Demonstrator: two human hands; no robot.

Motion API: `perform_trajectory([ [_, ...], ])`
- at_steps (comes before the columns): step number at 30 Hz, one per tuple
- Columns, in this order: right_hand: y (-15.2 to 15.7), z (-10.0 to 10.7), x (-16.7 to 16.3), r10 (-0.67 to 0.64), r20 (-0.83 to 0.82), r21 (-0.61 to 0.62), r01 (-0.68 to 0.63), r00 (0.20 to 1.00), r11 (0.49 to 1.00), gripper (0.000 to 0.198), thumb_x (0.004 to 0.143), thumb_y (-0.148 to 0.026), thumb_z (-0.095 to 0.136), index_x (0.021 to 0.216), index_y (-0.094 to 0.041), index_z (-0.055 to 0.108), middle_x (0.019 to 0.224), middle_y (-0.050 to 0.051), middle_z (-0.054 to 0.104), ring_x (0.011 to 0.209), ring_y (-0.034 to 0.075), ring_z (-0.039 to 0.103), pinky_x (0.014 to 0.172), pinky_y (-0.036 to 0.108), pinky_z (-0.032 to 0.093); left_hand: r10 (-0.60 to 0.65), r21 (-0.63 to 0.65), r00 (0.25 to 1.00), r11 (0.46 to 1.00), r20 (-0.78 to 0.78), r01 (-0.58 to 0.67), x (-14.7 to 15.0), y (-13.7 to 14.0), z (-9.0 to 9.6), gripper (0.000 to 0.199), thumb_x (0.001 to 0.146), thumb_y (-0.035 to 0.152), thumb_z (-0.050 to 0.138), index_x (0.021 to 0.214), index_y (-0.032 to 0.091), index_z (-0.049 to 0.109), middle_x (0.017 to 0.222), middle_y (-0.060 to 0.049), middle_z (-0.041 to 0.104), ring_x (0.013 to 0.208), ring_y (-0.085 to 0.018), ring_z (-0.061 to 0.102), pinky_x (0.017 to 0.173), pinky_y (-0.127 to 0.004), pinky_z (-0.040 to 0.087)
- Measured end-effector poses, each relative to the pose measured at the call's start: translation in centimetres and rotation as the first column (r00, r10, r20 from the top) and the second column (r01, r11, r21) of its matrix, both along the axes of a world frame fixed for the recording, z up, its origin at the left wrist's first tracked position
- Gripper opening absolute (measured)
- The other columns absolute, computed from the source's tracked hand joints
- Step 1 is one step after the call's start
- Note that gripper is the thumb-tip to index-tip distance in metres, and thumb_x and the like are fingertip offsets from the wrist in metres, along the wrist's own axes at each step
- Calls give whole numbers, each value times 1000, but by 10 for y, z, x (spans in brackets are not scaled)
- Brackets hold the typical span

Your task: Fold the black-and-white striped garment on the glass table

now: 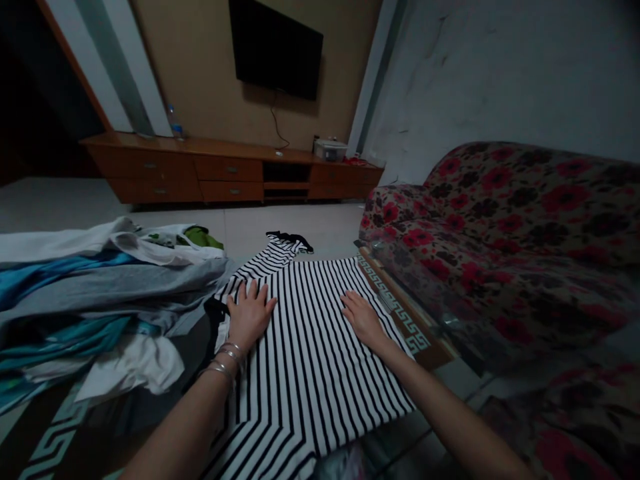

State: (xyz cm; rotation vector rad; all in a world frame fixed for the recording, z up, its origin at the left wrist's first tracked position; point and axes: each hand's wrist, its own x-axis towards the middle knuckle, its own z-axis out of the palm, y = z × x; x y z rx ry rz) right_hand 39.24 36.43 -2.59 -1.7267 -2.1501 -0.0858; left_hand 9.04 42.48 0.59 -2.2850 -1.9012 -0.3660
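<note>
striped shirt (pixel 310 347): white with black stripes, spread over the table (pixel 410 330) in the middle of my remote view, one sleeve stretched to the far side and ending in black trim (pixel 287 238), the near end angled toward the camera wearer
left hand (pixel 250 313): fingers fanned wide, palm down on the cloth near the shirt's black-edged left side, silvery bangles (pixel 223 365) around the wrist
right hand (pixel 363 320): laid flat on the same cloth, fingers close together, well apart from the left hand
clothes heap (pixel 115 283): white, grey, blue, teal and green garments, crumpled at the left, just beside the shirt
table border: brown with a pale key pattern, which i see at the right and again at lower left
sofa (pixel 500 200): red and dark flowers over its cover, at the right
cabinet (pixel 225 167): low and wooden along the far wall, a bottle (pixel 175 123) and a box (pixel 330 150) on top
television (pixel 280 50): dark-screened, on the wall above
bottle label: bluish, its print too small for me to read
</note>
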Motion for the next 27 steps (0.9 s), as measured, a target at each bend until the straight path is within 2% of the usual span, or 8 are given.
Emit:
perform_trajectory([
  [5, 16, 7, 48, -18, -2, -46, 18, 1000, 999, 38, 93, -29, 44, 127, -16, 55, 136, 11, 50, 129, 21, 42, 108, 38, 32, 57, -7, 998, 998, -40, -57, 7, -15, 1, 50, 94, 43, 28, 134, 20, 47, 146, -15, 36, 136, -36, 23, 101, -61, 24],
  [9, 59, 18, 39, -87, -25, -56, 86, 996, 995, 41, 95, -31, 41, 129, -13, 53, 136, 14, 49, 130, 21, 41, 108, 36, 31, 65, -20, 996, 998, -64, -67, 11, -20, 3, 51, 94, 43, 28, 136, 20, 46, 146, -14, 37, 136, -36, 24, 101, -60, 25],
  [13, 113, 14, 25, -70, -34, -71, 68, 997, 995, 44, 95, -34, 42, 132, -13, 50, 143, 14, 41, 134, 22, 33, 110, 36, 26, 79, -26, 993, 996, -91, -82, 13, -16, 1, 51, 94, 44, 28, 136, 21, 45, 146, -13, 37, 135, -35, 25, 102, -60, 25],
  [16, 144, 7, 31, -98, -39, -103, 93, 994, 990, 43, 95, -31, 40, 132, -10, 49, 144, 15, 40, 136, 22, 31, 112, 37, 21, 78, -32, 992, 996, -101, -81, 13, -10, -1, 51, 94, 45, 28, 136, 21, 46, 147, -13, 36, 135, -34, 25, 102, -61, 25],
  [19, 163, 12, 46, -118, -50, -148, 109, 992, 983, 43, 95, -25, 38, 135, -9, 46, 143, 15, 40, 136, 21, 30, 112, 37, 20, 81, -51, 992, 995, -92, -86, 13, -3, -3, 52, 94, 46, 27, 136, 22, 45, 147, -12, 36, 135, -35, 24, 101, -61, 25],
  [23, 156, 35, 42, -126, -39, -180, 117, 991, 977, 44, 92, -27, 47, 132, -10, 49, 141, 15, 44, 134, 22, 34, 110, 36, 24, 92, -54, 993, 994, -80, -97, 14, 3, -4, 54, 94, 46, 23, 137, 22, 44, 147, -12, 36, 135, -35, 24, 99, -63, 25],
  [25, 127, 42, 22, -116, -42, -124, 110, 992, 986, 47, 90, -29, 50, 133, -11, 47, 142, 15, 41, 135, 24, 32, 110, 38, 24, 96, -53, 993, 994, -68, -99, 13, 5, -4, 55, 94, 46, 22, 137, 21, 43, 146, -13, 37, 135, -35, 25, 99, -64, 25],
  [27, 82, 42, -1, -28, -52, -23, 26, 998, 999, 48, 91, -30, 51, 135, -14, 45, 145, 14, 38, 136, 24, 29, 111, 39, 23, 99, -54, 994, 993, -47, -101, 13, 6, -4, 57, 93, 47, 21, 139, 19, 41, 146, -13, 37, 135, -34, 25, 100, -64, 24],
])
